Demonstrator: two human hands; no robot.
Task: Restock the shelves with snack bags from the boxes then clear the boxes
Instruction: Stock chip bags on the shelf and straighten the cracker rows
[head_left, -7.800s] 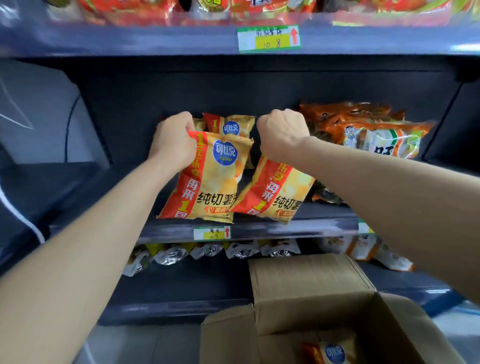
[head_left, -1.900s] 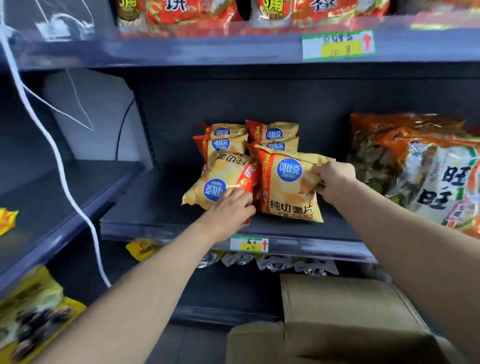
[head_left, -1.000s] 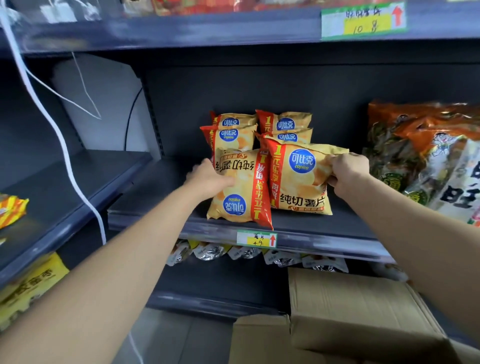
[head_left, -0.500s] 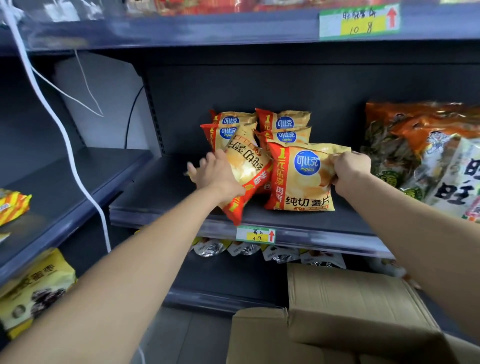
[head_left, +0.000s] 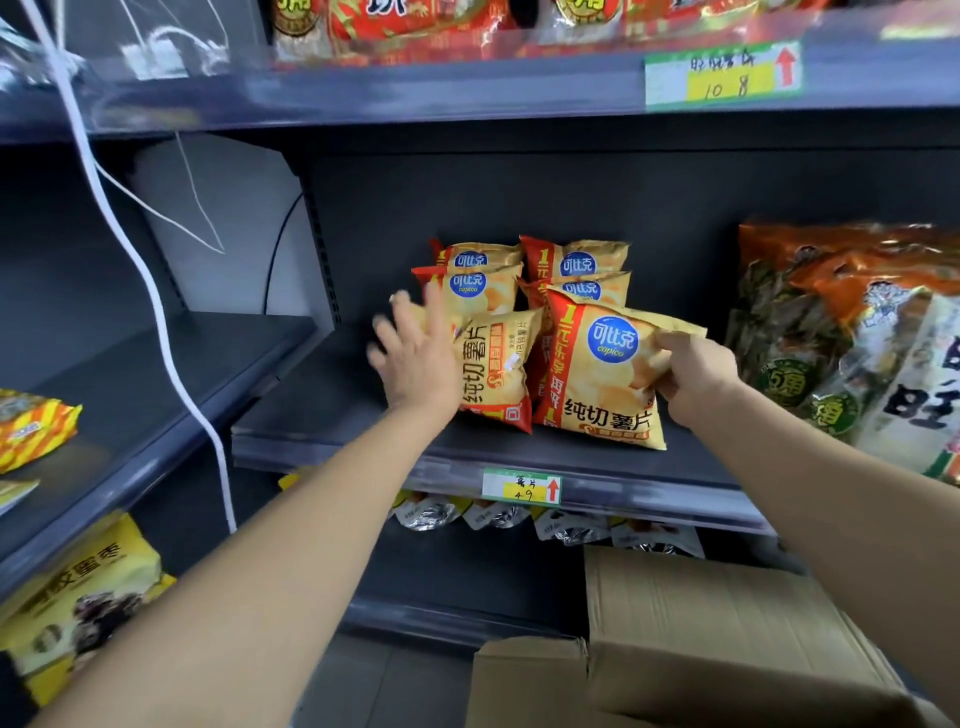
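Observation:
Several yellow and red chip bags stand on the dark middle shelf (head_left: 332, 415). My right hand (head_left: 696, 379) pinches the right edge of the front right chip bag (head_left: 602, 374), which stands upright. My left hand (head_left: 415, 353) has its fingers spread and rests flat against the left side of the front left chip bag (head_left: 493, 374), which lies turned on its side. Behind them stand the back chip bags (head_left: 571, 265). An open cardboard box (head_left: 701, 634) sits on the floor at the lower right.
Large orange snack bags (head_left: 841, 332) fill the shelf to the right. A white cable (head_left: 145, 270) hangs down at the left. Foil packs (head_left: 498, 517) hang below the shelf edge. More snacks lie on the left shelves (head_left: 36, 426) and the top shelf (head_left: 415, 26).
My left hand turned the left bag from upside down to lying sideways, then opened with its fingers spread. My right hand has kept its hold on the right bag.

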